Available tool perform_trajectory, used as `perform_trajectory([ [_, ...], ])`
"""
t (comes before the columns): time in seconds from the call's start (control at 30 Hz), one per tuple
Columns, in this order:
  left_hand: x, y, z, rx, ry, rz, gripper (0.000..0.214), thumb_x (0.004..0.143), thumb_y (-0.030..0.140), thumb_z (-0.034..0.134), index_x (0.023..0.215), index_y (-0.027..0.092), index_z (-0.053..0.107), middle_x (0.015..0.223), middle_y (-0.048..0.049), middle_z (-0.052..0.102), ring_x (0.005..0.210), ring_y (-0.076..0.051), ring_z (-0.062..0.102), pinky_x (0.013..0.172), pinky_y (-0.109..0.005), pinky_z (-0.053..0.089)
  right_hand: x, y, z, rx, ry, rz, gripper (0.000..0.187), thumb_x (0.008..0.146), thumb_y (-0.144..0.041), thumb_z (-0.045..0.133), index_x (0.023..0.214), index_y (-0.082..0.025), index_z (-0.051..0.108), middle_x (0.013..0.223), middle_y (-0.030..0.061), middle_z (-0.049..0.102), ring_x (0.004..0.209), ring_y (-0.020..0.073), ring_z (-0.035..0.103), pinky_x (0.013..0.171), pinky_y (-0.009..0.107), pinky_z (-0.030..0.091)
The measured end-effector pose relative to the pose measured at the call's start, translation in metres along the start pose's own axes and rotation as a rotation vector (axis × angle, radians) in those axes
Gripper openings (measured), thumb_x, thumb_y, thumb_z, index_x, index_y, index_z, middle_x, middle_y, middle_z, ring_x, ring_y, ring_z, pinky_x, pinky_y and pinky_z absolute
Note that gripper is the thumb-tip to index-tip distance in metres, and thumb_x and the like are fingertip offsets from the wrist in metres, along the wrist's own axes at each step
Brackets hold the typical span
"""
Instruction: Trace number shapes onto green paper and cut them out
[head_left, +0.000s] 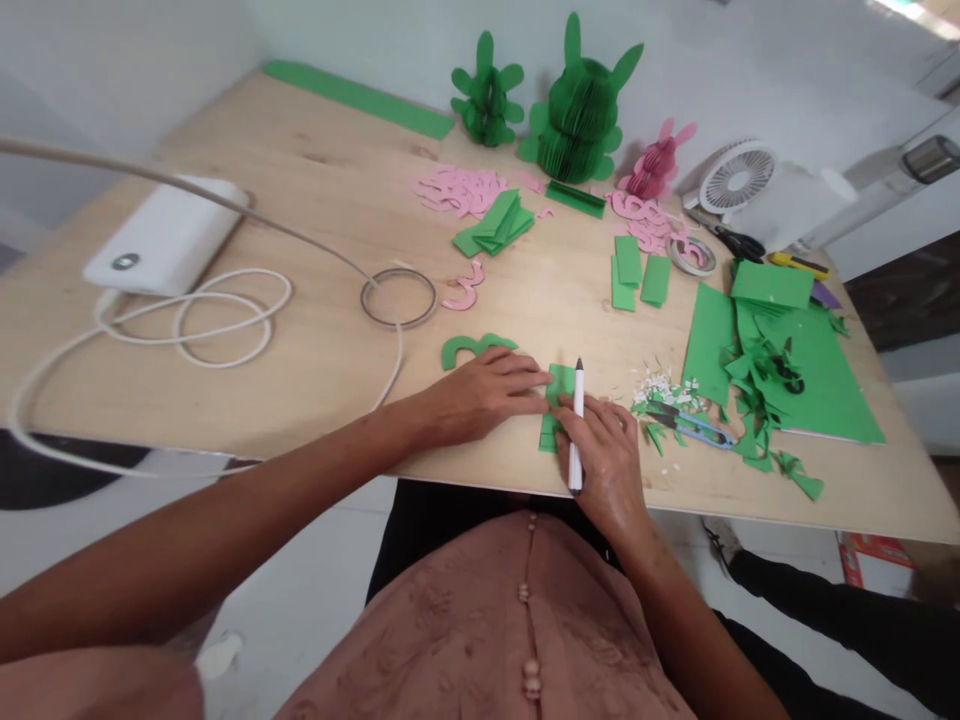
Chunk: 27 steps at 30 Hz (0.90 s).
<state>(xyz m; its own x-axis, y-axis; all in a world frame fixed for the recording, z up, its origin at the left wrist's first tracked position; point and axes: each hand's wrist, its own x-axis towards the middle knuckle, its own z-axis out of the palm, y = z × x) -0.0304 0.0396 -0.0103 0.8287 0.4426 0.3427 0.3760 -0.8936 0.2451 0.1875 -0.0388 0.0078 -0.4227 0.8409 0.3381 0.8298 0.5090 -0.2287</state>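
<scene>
My right hand (604,455) is closed around a white pen (577,425) whose dark tip points away from me, and its fingers rest on a small green paper strip (561,378). My left hand (480,398) lies flat with its fingers stretched toward the left side of that strip. Partly under the left hand is a green curved paper cutout (459,350). A pink curved cutout (466,293) lies just beyond it. To the right of my right hand, blue-handled thread snips (694,425) lie beside white and green paper scraps (664,385).
Folded green papers (499,225), pink cutouts (457,190) and green paper rabbits (577,120) stand or lie farther back. At right are green sheets (832,370), a tape roll (691,256) and a small fan (739,178). A white power bank (169,235) with looping cable sits left.
</scene>
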Motion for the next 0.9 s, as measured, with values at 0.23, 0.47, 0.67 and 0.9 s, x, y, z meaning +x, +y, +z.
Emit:
perform_trajectory([
  [0.23, -0.001, -0.006, 0.004, 0.038, -0.011, 0.05, 0.035, 0.097, 0.014, 0.041, 0.121, 0.027, 0.063, 0.138, -0.007, 0.058, 0.124, -0.023, 0.05, 0.106, -0.044, 0.034, 0.0, 0.0, -0.001, 0.015, -0.013, 0.009, 0.029, 0.092, -0.014, 0.052, 0.119, -0.022, 0.061, 0.119, 0.008, 0.07, 0.119, 0.0247, 0.057, 0.099, 0.042, 0.034],
  [0.47, -0.002, -0.006, 0.005, 0.069, 0.032, 0.065, 0.032, 0.098, 0.016, 0.042, 0.116, 0.026, 0.066, 0.136, -0.0073, 0.059, 0.122, -0.024, 0.052, 0.104, -0.044, 0.036, -0.003, -0.006, -0.008, 0.044, 0.114, -0.024, 0.023, 0.092, -0.012, 0.054, 0.111, -0.021, 0.062, 0.115, 0.0084, 0.072, 0.11, 0.0229, 0.064, 0.099, 0.041, 0.035],
  [0.67, -0.001, -0.004, 0.005, 0.074, 0.066, 0.066, 0.029, 0.098, 0.017, 0.044, 0.112, 0.025, 0.068, 0.134, -0.0066, 0.061, 0.12, -0.023, 0.053, 0.103, -0.043, 0.036, -0.014, -0.013, -0.014, 0.106, 0.088, -0.099, 0.021, 0.09, -0.007, 0.055, 0.105, -0.02, 0.063, 0.107, 0.0075, 0.075, 0.101, 0.0217, 0.067, 0.096, 0.042, 0.036],
  [0.9, -0.001, -0.004, 0.004, 0.084, 0.064, 0.071, 0.03, 0.098, 0.017, 0.042, 0.112, 0.025, 0.067, 0.134, -0.0066, 0.061, 0.119, -0.023, 0.054, 0.103, -0.043, 0.036, -0.019, -0.009, -0.009, 0.085, 0.035, -0.11, 0.02, 0.091, -0.007, 0.055, 0.104, -0.02, 0.063, 0.105, 0.0051, 0.076, 0.101, 0.0207, 0.067, 0.098, 0.042, 0.034],
])
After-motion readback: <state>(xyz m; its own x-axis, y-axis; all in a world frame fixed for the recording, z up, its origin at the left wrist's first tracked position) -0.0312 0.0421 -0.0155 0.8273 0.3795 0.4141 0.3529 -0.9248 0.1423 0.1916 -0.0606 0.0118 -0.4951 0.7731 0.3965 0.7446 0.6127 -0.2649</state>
